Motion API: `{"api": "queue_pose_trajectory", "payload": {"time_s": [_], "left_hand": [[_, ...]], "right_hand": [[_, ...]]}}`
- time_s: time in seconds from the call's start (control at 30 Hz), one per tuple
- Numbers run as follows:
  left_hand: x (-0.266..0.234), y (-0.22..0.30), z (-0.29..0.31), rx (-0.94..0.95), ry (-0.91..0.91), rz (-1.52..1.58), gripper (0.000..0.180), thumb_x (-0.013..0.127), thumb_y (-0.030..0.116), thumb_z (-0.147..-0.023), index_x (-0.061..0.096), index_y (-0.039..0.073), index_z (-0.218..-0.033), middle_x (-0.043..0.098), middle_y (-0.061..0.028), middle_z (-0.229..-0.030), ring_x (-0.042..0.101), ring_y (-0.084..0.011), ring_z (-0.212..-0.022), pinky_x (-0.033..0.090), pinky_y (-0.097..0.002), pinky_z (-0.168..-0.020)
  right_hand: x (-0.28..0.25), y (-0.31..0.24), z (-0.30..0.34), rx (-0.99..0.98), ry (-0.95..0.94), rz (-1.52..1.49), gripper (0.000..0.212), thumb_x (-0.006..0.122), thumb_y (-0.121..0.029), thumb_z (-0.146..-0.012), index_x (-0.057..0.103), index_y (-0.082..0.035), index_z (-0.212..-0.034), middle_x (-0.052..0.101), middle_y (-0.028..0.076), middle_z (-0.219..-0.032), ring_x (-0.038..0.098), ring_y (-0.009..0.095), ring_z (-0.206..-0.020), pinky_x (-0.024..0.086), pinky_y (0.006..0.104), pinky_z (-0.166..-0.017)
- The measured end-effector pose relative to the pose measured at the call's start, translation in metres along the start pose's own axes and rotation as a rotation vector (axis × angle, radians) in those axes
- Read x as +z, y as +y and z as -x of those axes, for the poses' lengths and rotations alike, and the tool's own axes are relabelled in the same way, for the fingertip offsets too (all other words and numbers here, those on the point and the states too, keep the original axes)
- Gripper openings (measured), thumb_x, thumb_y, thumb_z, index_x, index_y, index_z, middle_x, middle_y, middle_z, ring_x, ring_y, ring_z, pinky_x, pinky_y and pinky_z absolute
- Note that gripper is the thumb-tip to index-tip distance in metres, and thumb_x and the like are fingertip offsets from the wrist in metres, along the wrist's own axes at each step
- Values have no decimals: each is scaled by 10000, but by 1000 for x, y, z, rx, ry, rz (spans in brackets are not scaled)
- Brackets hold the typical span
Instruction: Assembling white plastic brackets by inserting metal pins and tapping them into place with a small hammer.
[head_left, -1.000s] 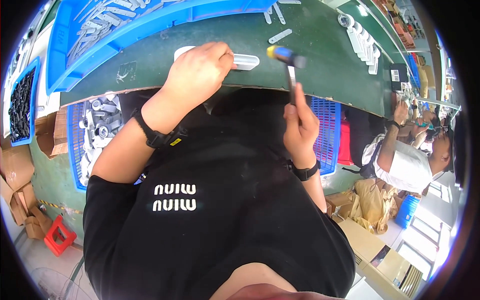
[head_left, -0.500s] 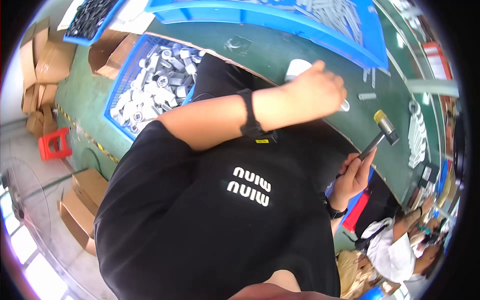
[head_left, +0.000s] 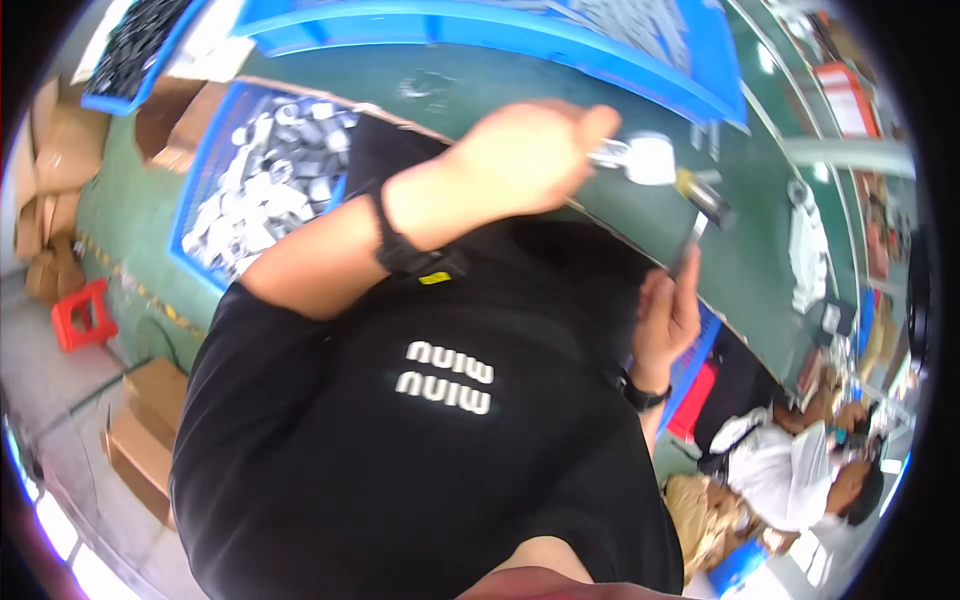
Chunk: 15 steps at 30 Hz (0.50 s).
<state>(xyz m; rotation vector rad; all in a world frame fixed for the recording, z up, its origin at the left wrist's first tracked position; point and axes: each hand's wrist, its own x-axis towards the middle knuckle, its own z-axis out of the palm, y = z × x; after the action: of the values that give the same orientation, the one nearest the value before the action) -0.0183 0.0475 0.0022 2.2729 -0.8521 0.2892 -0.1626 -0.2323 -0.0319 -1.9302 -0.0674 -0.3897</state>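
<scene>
My left hand (head_left: 540, 155), smeared by motion, is closed round the silver shank of a part with a white cylindrical head (head_left: 652, 160). The part juts out to the right, above the green bench top (head_left: 500, 92). My right hand (head_left: 668, 318) grips the dark handle of a mallet (head_left: 707, 200), its head upward, one end yellow and the other dark metal. The yellow end is close beside the white head; whether they touch I cannot tell. Both wrists wear black bands.
A blue crate (head_left: 190, 195) of grey and white parts stands left of my lap. Across the bench's far side runs a blue tray (head_left: 350, 32) with grey strips. More grey parts (head_left: 808, 245) lie at right. Another person (head_left: 785, 475) sits at lower right, near a red stool (head_left: 85, 315) on the far left.
My left hand has moved left, and the part's white head now points right instead of showing beyond the hand. The mallet head has come up and left, closer to the part. The view has shifted.
</scene>
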Motion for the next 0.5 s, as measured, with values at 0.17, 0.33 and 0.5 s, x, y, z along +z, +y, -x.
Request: {"api": "queue_pose_trajectory", "payload": {"time_s": [0.17, 0.33, 0.5], "left_hand": [[13, -28, 7, 160, 165, -31, 188, 771, 24, -899, 722, 9, -1080, 748, -157, -1086, 721, -386, -1016, 611, -474, -879], [28, -27, 8, 186, 267, 12, 186, 750, -40, -849, 737, 5, -1029, 706, -97, -1080, 692, -316, -997, 602, -421, -849], [34, -29, 8, 199, 284, -4, 184, 743, -53, -846, 733, 7, -1020, 693, -94, -1064, 685, -310, -979, 598, -421, -832]], "right_hand": [[-1, -22, -30, -38, -100, 133, 515, 615, 34, -1059, 579, 6, -1573, 665, 24, -845, 583, 97, -739, 488, 244, -706], [-7, -44, -22, -62, 9, -147, 501, 610, 30, -1069, 583, 8, -1569, 713, 51, -885, 595, 106, -738, 513, 259, -718], [15, -26, -39, -140, -141, 404, 506, 648, 18, -1044, 602, 0, -1548, 775, 134, -986, 602, 142, -738, 533, 273, -786]]}}
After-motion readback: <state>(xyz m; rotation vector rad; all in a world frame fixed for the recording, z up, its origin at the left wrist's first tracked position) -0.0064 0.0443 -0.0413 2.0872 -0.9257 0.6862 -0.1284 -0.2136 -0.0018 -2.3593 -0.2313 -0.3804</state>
